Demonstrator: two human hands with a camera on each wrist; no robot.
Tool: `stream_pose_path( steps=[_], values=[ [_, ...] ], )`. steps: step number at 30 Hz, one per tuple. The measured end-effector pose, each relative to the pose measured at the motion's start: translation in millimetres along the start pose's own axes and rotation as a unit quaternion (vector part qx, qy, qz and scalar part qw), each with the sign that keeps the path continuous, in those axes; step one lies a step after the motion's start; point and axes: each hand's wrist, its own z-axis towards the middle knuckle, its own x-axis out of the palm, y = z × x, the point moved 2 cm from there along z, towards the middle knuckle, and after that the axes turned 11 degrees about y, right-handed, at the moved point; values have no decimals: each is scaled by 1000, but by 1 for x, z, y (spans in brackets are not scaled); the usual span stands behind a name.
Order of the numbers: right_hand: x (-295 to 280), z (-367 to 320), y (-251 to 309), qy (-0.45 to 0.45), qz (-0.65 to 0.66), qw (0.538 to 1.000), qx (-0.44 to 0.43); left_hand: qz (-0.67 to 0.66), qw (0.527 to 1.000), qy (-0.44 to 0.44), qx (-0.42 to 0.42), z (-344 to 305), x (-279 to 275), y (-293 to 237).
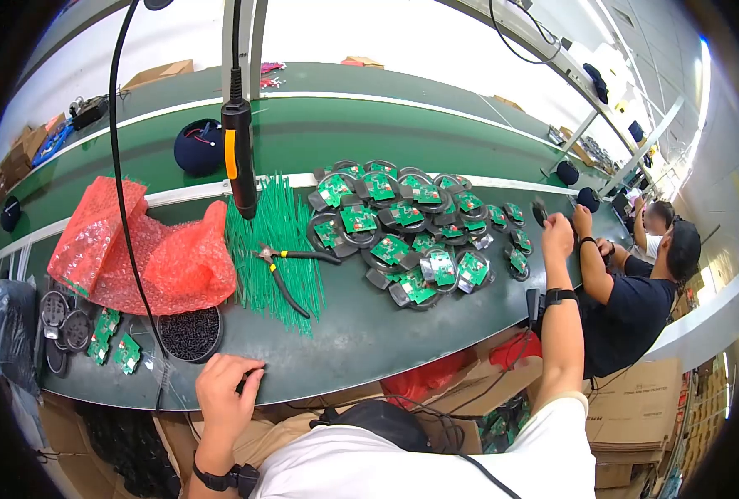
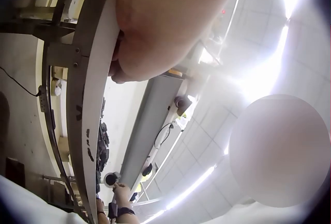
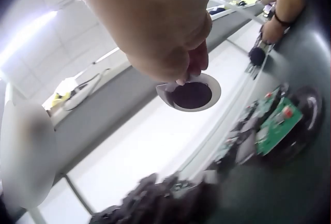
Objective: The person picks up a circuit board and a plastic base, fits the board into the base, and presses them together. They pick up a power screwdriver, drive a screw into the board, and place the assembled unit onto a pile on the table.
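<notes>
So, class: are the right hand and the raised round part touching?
Touching. The right wrist view shows the right hand holding the round part by its upper edge.

Toward the left end of the workbench lay red bubble wrap, circuit boards, round cases and a bowl, with green strips and board-topped discs nearer the far edge.

On the worktop, by the head view's clock: one power screwdriver hanging at 10; one pair of cutters and dozens of green strips at 9; one dish at 8; more than fifteen board-bearing discs from 11 to 3; at least three bare discs near 9.
</notes>
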Motion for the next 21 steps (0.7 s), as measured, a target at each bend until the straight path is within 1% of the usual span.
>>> stream_pose_path(
  steps=[1, 2, 4, 6, 8, 10, 11, 12, 13, 14, 15, 16, 17, 18, 19, 21],
  values=[
    [7, -2, -16, 26, -62, 996, 54, 4, 1000, -3, 3, 0, 0, 0],
    [13, -6, -29, 27, -59, 996, 54, 7, 1000, -3, 2, 1, 0, 1],
    [27, -13, -53, 88, -124, 984, 93, 0, 1000, 0, -3, 2, 0, 0],
    [41, -20, -69, 101, -147, 980, 82, 4, 1000, -3, -5, 3, 1, 1],
    [68, -14, -95, 123, -142, 978, 86, 17, 1000, -12, -15, 4, 0, 4],
    [54, -21, -75, 161, -129, 970, 129, 12, 1000, 3, -7, 4, 1, 4],
    [58, -12, -74, 143, -121, 976, 109, 25, 999, -7, -19, 2, -2, 4],
    [63, 1, -69, 124, -114, 982, 92, 26, 999, 1, -19, 3, -2, 3],
    [61, 8, -48, 127, -104, 983, 80, 25, 999, 12, -19, 3, -2, 2],
    [46, 11, -14, 101, -60, 993, 4, 32, 999, 6, -28, 4, -1, 3],
    [34, 11, 21, 76, -16, 994, -70, 29, 1000, -1, -10, 5, 0, 3],
    [30, 12, 55, 85, 70, 988, -113, 27, 1000, -6, 9, 5, 0, 3],
    [24, 11, 95, 93, 155, 972, -152, 28, 999, -11, 15, 6, 0, 3],
    [2, -4, 147, 131, 233, 948, -175, 32, 999, -8, 7, 6, 0, 3],
    [-22, -24, 198, 192, 282, 917, -205, 36, 999, -10, 15, 6, 0, 4],
    [-38, -60, 272, 263, 315, 867, -281, 38, 999, -5, 16, 5, 0, 4]
  ],
)
